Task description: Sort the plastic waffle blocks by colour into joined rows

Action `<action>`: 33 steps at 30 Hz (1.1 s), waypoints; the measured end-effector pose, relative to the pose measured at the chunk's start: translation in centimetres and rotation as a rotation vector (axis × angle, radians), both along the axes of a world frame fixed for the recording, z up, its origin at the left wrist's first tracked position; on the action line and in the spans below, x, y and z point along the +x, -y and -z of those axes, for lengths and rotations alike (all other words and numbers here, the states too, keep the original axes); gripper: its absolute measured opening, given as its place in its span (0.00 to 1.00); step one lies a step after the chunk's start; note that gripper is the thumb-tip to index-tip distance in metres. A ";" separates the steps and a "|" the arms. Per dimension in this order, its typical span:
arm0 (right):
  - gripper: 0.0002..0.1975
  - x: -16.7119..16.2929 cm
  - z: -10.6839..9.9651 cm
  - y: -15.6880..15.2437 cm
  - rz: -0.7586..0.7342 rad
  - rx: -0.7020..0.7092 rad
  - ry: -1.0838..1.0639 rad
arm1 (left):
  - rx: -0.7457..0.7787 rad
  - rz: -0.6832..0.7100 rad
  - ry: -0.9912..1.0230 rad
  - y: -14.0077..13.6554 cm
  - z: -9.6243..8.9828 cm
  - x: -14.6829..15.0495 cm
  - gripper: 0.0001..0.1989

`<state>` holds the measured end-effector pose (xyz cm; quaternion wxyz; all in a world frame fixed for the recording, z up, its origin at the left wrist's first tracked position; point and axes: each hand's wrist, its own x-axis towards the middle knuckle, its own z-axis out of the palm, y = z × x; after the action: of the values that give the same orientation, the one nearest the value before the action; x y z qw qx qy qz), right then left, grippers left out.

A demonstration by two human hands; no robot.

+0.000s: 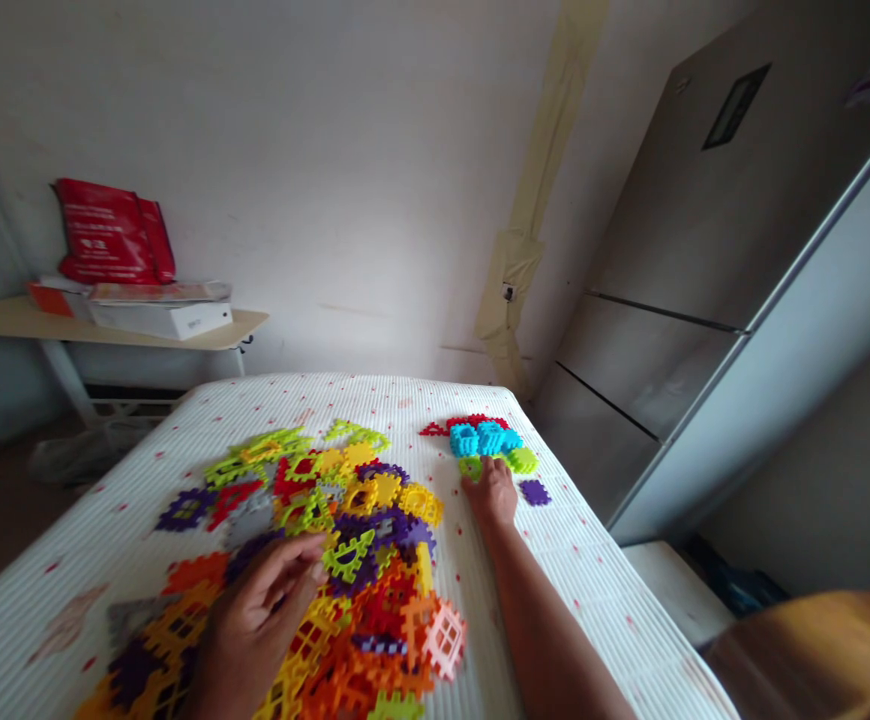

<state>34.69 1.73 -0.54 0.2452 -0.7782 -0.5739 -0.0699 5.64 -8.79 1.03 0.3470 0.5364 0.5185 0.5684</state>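
Note:
My left hand (259, 615) hovers over the near left part of a heap of toothed plastic building pieces. Its fingers are curled, with the thumb close to them; what they hold, if anything, is hidden. Just beyond the fingertips is a lime-green triangular building piece (348, 556); whether they touch it I cannot tell. My right hand (493, 490) reaches to the sorted pieces on the right, its fingers closed at a lime-green building piece (470, 467) lying partly under them. Right behind it are stacked light-blue pieces (464, 440), and another lime-green stack (523, 460) is to the right.
A purple square (535, 492) lies right of my right hand, and red pieces (478, 421) behind the blue ones. A white, red-dotted cloth (547, 590) covers the table. A tall fridge (660, 220) stands right; a side table (0, 318) with a red bag (109, 232) stands left.

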 end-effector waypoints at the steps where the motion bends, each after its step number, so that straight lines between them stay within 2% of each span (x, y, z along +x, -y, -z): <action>1: 0.18 0.0 0.0 0.0 0.004 -0.004 0.008 | 0.008 0.005 -0.009 0.0 0.1 0.0 0.14; 16: 0.17 -0.1 0.4 -0.4 0.063 -0.100 0.053 | 0.130 0.017 -0.165 -0.2 0.7 -0.4 0.12; 26: 0.14 -0.3 0.1 -0.5 0.060 -0.102 0.083 | 0.160 0.009 -0.181 -0.3 1.0 -0.5 0.12; 33: 0.13 -0.3 0.4 -0.7 0.063 -0.087 0.087 | 0.233 0.003 -0.252 -0.3 1.0 -0.5 0.10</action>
<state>34.41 2.46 -0.94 0.1835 -0.8022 -0.5616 -0.0863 5.17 -8.49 0.07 0.2157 0.6408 0.4877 0.5523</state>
